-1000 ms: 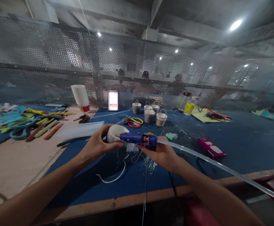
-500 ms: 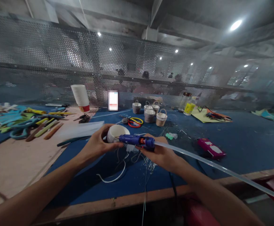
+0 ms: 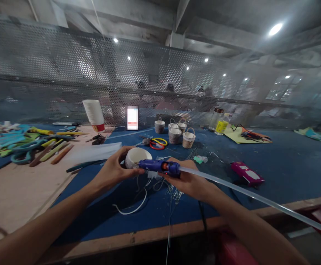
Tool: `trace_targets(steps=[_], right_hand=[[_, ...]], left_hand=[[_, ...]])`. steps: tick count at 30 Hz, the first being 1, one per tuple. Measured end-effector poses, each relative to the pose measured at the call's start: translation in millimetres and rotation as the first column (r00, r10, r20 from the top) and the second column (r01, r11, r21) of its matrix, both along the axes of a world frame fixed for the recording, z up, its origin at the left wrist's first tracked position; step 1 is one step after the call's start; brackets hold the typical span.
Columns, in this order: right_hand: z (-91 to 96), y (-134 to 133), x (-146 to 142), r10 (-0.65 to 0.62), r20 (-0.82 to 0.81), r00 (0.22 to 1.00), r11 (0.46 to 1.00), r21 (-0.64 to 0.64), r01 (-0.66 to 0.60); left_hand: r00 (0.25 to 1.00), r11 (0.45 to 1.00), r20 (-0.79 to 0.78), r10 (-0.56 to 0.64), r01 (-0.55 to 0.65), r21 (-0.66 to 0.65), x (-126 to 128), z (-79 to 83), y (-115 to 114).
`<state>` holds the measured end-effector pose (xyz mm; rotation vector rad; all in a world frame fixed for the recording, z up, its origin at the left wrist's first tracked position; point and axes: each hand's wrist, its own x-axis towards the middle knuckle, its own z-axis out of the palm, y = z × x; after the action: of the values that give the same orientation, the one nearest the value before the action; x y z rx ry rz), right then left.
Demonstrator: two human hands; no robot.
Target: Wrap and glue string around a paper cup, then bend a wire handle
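Observation:
My left hand (image 3: 112, 172) is closed around a small white round basket (image 3: 136, 156), held just above the blue table mat (image 3: 282, 165). My right hand (image 3: 186, 181) grips a blue hot glue gun (image 3: 160, 166), its nozzle pointing left and touching the basket's near side. A long clear glue stick (image 3: 249, 195) runs from the back of the gun toward the lower right. White cord (image 3: 134, 206) and thin wires lie on the mat under my hands.
Several finished little baskets (image 3: 175, 133) stand behind, with red and yellow rings (image 3: 157, 142). A stack of white cups (image 3: 93, 114) and coloured sticks and scissors (image 3: 30, 147) lie left. A pink box (image 3: 247, 173), a jar (image 3: 215, 118) and a perforated metal screen (image 3: 52, 77) are beyond.
The glue gun has slid slightly left and up along the basket's side. My left hand and the basket have hardly moved.

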<state>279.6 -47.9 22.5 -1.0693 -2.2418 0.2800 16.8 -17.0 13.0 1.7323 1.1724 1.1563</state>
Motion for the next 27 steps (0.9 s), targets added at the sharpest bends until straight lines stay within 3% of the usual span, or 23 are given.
trace_targets(steps=[5,10,14,22,27], right_hand=[[1.6,1.3,1.9,0.031,-0.019,0.999,0.999,-0.032,-0.031],[-1.3,4.0,3.3,0.126,-0.178,0.976,0.987,-0.079,-0.141],[-7.1,7.7,3.1,0.131,-0.245,0.961,0.982,-0.101,-0.159],[-2.9,10.0,-3.8,-0.053,-0.334,0.941,0.990,-0.140,0.007],[6.5,8.9,-6.0,-0.146,-0.514,0.845,0.917,-0.390,-0.079]], left_hand=[[1.000,1.000,-0.009,0.000,0.000,-0.012,1.6,3.1,-4.1],[1.000,1.000,-0.011,-0.007,0.007,-0.005,2.8,2.7,-4.1],[1.000,1.000,-0.003,-0.024,0.024,-0.010,2.2,1.6,-2.5],[0.996,0.993,0.029,-0.083,0.085,-0.083,-0.6,5.4,-2.0],[0.995,0.984,0.078,-0.067,0.078,-0.160,2.6,8.2,-4.2]])
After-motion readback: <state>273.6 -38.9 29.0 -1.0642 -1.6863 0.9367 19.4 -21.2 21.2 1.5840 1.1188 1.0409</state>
